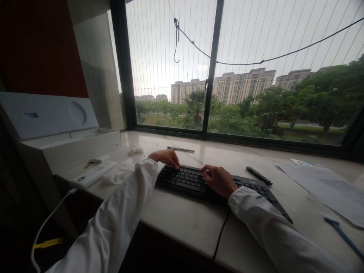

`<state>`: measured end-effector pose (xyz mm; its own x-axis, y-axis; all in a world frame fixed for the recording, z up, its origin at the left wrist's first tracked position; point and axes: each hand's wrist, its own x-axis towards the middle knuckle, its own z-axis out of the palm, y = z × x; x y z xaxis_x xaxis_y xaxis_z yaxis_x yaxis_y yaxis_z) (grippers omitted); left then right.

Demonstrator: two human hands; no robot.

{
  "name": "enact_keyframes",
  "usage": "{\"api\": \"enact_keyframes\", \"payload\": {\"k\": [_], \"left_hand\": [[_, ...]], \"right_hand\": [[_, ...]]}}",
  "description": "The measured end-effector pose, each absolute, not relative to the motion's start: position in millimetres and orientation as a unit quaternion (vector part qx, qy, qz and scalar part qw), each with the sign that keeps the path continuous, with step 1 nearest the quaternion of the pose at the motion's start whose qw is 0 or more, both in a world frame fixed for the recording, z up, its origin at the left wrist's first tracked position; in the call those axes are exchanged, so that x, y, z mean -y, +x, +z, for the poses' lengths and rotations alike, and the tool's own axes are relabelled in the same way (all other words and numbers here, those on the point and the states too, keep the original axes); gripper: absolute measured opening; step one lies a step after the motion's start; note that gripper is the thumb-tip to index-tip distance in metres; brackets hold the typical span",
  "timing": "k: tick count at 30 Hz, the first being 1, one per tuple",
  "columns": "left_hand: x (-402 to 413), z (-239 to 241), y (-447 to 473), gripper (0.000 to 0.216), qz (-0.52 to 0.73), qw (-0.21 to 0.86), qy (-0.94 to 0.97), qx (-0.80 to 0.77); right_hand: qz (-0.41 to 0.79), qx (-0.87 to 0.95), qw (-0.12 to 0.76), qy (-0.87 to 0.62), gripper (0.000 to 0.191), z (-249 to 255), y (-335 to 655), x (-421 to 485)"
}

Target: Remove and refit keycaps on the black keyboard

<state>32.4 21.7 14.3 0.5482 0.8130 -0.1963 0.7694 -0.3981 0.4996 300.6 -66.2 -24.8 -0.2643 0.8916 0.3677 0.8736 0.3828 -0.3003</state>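
A black keyboard (187, 180) lies at a slant on the pale marble-like sill, its cable running down over the front edge. My left hand (166, 157) reaches to its upper left part, fingers bent down and pressed together at the top row of keys. Whatever sits between those fingertips is hidden. Over the middle of the keyboard is my right hand (220, 180), thumb and index finger drawn close together above the keys. Anything in that pinch is too small to make out. Both forearms wear loose white sleeves.
Behind the keyboard lies a thin black strip (180, 149). Crumpled tissue (122, 172), a white power bank (92, 174) with a cable and an open white box (79, 146) stand left. To the right are a black pen-like object (258, 175), papers (324, 185) and a blue tool (342, 231).
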Motion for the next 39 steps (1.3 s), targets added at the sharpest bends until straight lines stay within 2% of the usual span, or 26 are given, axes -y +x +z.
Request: {"api": "enact_keyframes", "payload": {"k": [9,21,33,39], "left_hand": [[-18.0,18.0,35.7,0.044,0.033,0.265,0.827,-0.495],[-0.8,32.9,53.0,0.034,0.006,0.213,0.812,-0.544],[-8.7,38.0,59.2,0.031,-0.037,0.187,0.840,-0.509],[0.0,43.0,69.3,0.027,-0.037,0.116,0.839,-0.530]], "right_hand": [[0.014,0.794,0.245,-0.557,0.026,-25.8,300.7,65.1],[0.016,0.791,0.237,-0.564,0.027,-23.0,299.6,67.0],[0.016,0.792,0.231,-0.565,0.026,-22.3,298.5,67.5],[0.018,0.793,0.229,-0.564,0.026,-19.9,298.1,69.6]]}}
